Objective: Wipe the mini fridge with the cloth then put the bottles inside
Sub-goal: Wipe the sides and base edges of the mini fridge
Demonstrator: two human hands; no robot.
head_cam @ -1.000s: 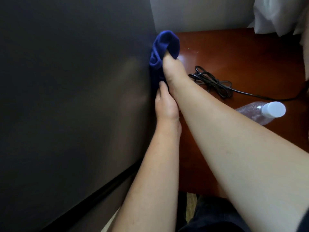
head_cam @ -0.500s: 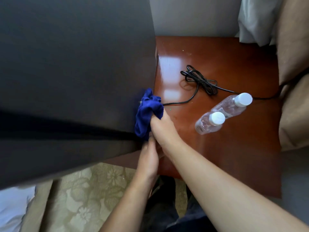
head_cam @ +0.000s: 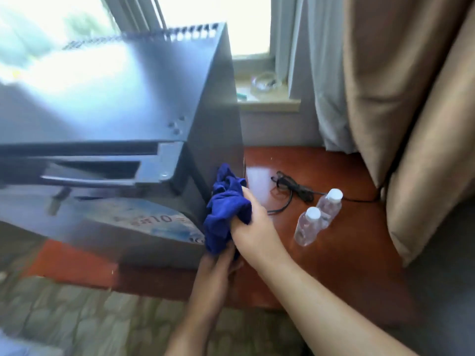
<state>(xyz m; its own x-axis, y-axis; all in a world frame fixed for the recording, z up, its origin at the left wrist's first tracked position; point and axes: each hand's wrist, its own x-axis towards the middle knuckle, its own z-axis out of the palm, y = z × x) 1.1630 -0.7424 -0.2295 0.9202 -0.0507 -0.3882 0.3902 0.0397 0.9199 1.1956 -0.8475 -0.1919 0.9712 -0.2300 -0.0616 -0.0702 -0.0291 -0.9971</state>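
A dark grey mini fridge [head_cam: 133,104] stands on a reddish wooden surface [head_cam: 334,265], door closed. My right hand [head_cam: 253,224] grips a bunched blue cloth [head_cam: 226,211] against the fridge's right side, near its front lower corner. My left hand [head_cam: 218,265] is just below it, touching the cloth's hanging end; its fingers are blurred and partly hidden. Two clear plastic bottles with white caps stand to the right on the wood, one nearer [head_cam: 308,226] and one farther [head_cam: 330,208].
A coiled black power cord [head_cam: 293,186] lies on the wood behind the bottles. Beige curtains [head_cam: 411,111] hang at the right, a window sill [head_cam: 267,96] with small items behind the fridge. Patterned carpet [head_cam: 77,317] lies below the wooden edge.
My right hand drew the cloth from the back of the fridge's right side toward its front lower corner. My head rose, so the fridge top, window and both bottles came into view.
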